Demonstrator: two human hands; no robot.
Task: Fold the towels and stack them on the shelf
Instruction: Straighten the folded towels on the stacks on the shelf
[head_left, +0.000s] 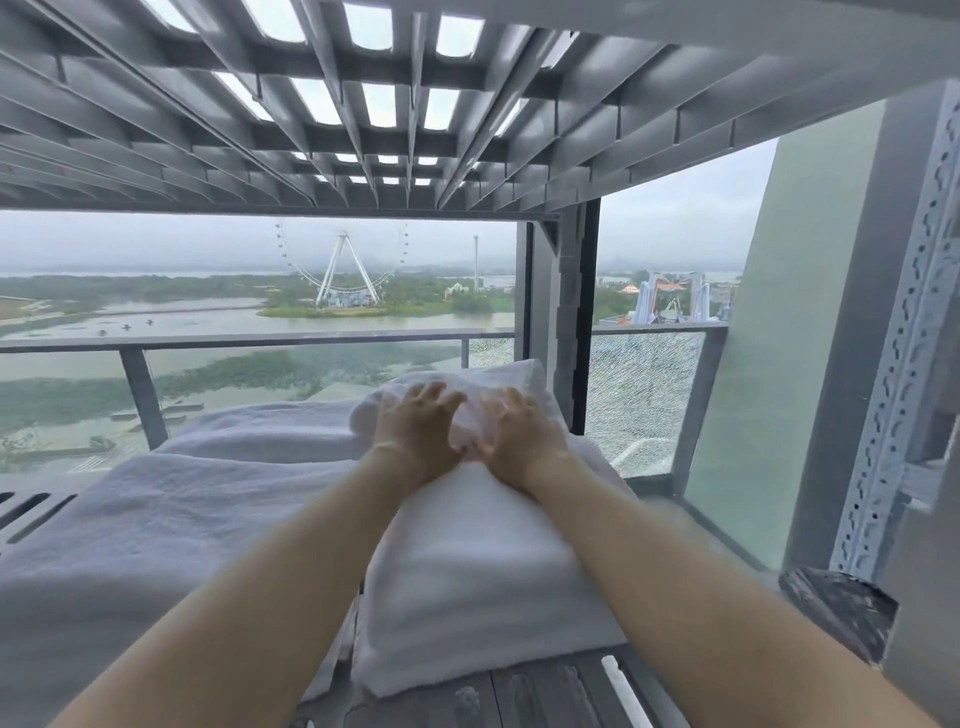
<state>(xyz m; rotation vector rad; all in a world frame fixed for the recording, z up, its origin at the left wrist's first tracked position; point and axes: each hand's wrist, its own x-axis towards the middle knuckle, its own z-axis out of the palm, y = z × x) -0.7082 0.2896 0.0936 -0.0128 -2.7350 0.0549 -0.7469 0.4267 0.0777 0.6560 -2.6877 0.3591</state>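
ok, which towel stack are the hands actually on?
The right-hand stack: the left hand and right hand press on a small folded towel at its far end. The left stack lies untouched.

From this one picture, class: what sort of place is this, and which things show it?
Probably a high-rise balcony used for linen storage: white folded towels under both hands lie on a slotted metal shelf, and beyond a glass railing a Ferris wheel stands far below.
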